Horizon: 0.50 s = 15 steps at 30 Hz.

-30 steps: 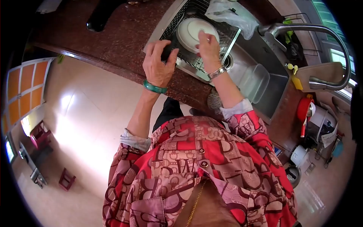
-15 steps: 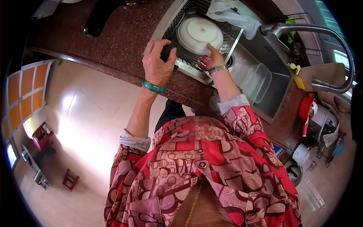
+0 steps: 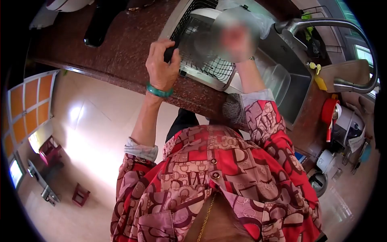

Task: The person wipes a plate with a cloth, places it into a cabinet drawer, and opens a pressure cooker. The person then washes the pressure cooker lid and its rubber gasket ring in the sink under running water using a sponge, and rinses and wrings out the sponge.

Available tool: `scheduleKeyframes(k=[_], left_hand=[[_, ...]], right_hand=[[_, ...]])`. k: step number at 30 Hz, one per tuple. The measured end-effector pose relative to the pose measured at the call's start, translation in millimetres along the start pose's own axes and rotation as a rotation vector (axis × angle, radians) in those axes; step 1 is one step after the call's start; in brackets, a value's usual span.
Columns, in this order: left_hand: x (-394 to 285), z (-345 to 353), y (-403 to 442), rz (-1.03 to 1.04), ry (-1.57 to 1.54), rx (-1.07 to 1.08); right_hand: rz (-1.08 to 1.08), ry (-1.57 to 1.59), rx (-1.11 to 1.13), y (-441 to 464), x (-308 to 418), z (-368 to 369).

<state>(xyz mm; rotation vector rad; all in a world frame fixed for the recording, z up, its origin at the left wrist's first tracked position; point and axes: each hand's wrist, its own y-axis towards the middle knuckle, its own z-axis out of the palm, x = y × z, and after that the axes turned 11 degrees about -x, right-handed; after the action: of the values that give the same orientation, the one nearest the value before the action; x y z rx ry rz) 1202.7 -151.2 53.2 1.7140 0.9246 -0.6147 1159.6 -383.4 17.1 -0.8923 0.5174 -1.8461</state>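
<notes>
My left hand (image 3: 163, 66), with a green bangle at the wrist, is closed round a black handle (image 3: 171, 52) at the near left side of the dish rack. What the handle belongs to is unclear. My right hand (image 3: 238, 42) reaches over the right part of the rack, but a heavy blur hides its fingers and anything in them. The wire dish rack (image 3: 219, 66) sits in a pale tray. At its far end, partly hidden by the blur, shows a white dish (image 3: 203, 13). A dark round shape beside it is indistinct.
Right of the rack is the steel sink (image 3: 296, 97) with a clear plastic container (image 3: 276, 82) in it. The tap (image 3: 342, 26) arches over the right side. A crumpled plastic bag (image 3: 264, 24) lies behind the rack. A grey mesh scrubber (image 3: 234, 109) is at the counter's front edge.
My right hand has moved up and away from me, and the white dish now shows farther back in the rack. My left hand has shifted slightly left, still on the black handle.
</notes>
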Motion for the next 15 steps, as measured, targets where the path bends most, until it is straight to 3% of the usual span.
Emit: scheduleKeyframes(k=[5, 8, 11, 13, 15], left_hand=[[5.8, -5.0, -4.9, 0.006, -0.035, 0.013], [8.1, -12.2, 3.6, -0.041, 0.036, 0.089], [5.5, -16.2, 10.4, -0.145, 0.127, 0.031], [1.1, -19.4, 12.7, -0.079, 0.182, -0.029], [-18.5, -26.4, 12.8, 0.256, 0.333, -0.243]], right_hand=[[0.035, 0.046, 0.004, -38.2, 1.7, 2.5], [0.03, -0.008, 0.128, -62.0, 7.8, -3.5], [0.053, 0.043, 0.237, -94.0, 22.8, -11.0], [-0.176, -0.2, 0.117, -130.9, 29.9, -9.5], [-0.228, -0.304, 0.238, -142.1, 46.1, -30.1]])
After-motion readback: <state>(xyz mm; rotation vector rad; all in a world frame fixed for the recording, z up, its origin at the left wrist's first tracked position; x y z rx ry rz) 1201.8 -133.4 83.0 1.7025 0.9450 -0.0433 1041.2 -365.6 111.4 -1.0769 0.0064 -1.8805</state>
